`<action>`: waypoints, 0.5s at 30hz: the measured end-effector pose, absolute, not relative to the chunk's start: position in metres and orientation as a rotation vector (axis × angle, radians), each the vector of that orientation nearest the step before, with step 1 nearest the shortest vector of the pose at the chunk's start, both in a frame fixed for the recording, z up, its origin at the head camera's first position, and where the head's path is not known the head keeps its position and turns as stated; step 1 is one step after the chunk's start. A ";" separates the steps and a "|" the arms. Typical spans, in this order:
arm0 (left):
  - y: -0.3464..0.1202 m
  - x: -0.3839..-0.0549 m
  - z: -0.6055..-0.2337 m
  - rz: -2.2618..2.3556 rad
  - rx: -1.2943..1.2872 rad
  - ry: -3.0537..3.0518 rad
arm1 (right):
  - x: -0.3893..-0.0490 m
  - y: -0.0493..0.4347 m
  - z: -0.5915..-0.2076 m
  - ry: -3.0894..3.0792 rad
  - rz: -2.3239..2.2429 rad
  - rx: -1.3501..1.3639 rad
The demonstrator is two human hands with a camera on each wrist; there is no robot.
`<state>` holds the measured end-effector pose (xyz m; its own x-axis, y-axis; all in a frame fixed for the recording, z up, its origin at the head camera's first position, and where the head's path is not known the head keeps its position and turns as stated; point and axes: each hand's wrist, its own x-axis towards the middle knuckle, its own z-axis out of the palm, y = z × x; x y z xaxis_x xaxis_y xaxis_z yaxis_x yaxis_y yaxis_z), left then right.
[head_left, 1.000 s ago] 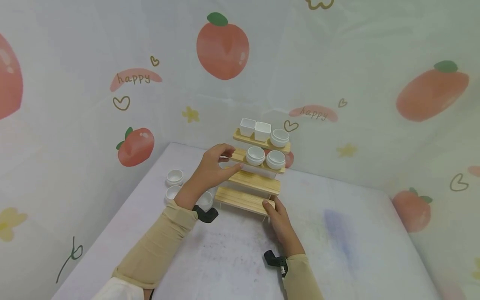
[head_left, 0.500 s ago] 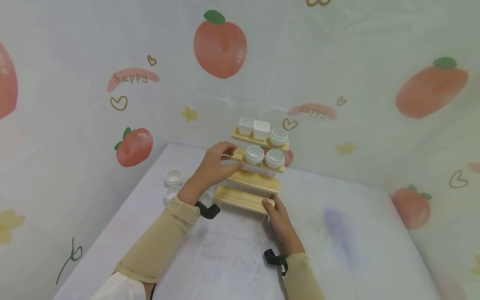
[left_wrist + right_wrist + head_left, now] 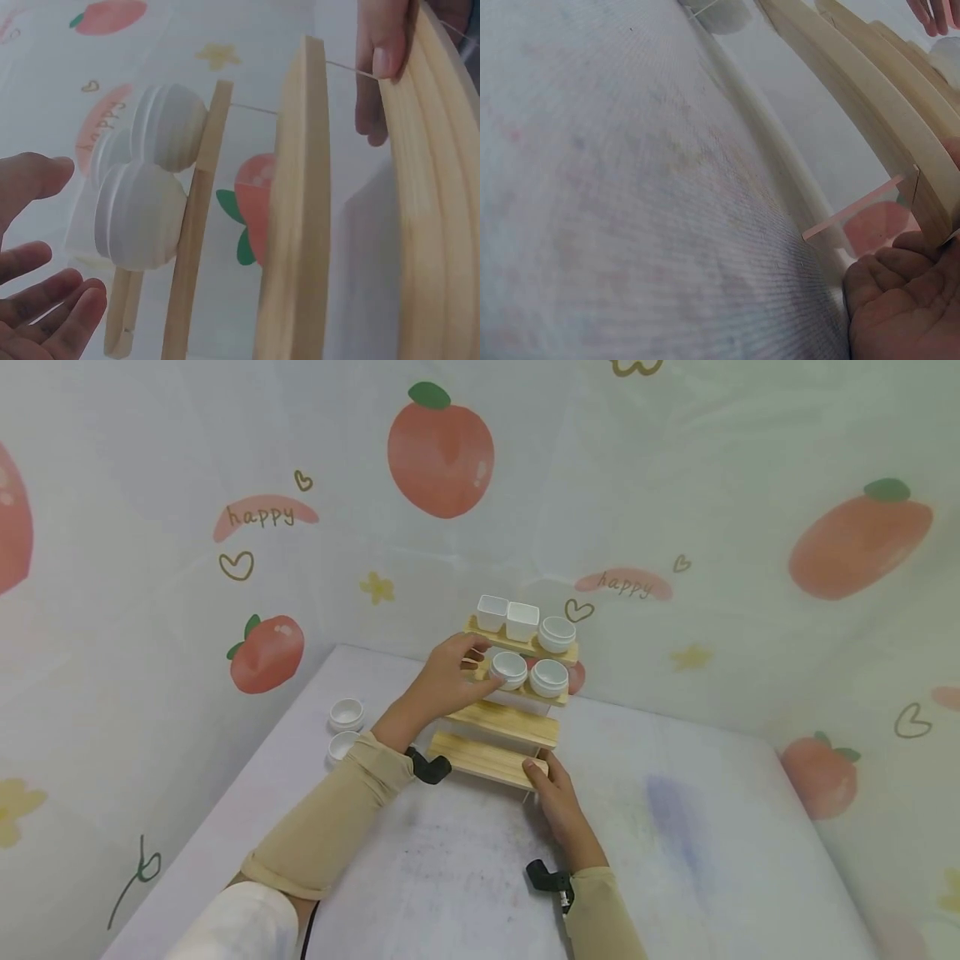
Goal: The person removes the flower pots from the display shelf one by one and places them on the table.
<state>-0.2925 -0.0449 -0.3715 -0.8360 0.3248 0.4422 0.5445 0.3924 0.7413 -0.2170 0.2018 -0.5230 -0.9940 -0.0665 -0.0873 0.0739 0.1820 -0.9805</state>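
Left grip (image 3: pixel 442 682) apart, just beside the left bowl (image 3: pixel 510 668) on the second-highest board (image 3: pixel 195 225); right grip (image 3: pixel 558 800) clamped on the lowest board (image 3: pixel 480 761), right end. Brace firmly, nudge lightly, don't bump the neighbouring bowl (image 3: pixel 549 678).

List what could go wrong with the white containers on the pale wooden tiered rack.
The left hand hovers open beside a round white bowl on the second wooden shelf from the top; a nudge might knock it into the neighbouring round white bowl or off the edge.

The right hand grips the end of the lowest pale wooden shelf; a sudden pull there might shake the upper tiers and shift the square white cups on top.
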 end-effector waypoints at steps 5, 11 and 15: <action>-0.040 -0.301 -0.368 -1.439 -0.786 -2.404 | -0.217 0.202 -0.522 2.331 -1.922 0.017; -0.036 -0.303 -0.373 -1.470 -0.776 -2.413 | -0.217 0.202 -0.521 2.334 -1.931 0.017; -0.033 -0.303 -0.377 -1.475 -0.758 -2.411 | -0.217 0.202 -0.523 2.329 -1.933 0.015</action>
<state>-0.3034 -0.0327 -0.3775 -0.8442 0.3141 0.4343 0.5297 0.3652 0.7655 -0.2174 0.2024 -0.5227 -0.9933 -0.0660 -0.0945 0.0807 0.1868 -0.9791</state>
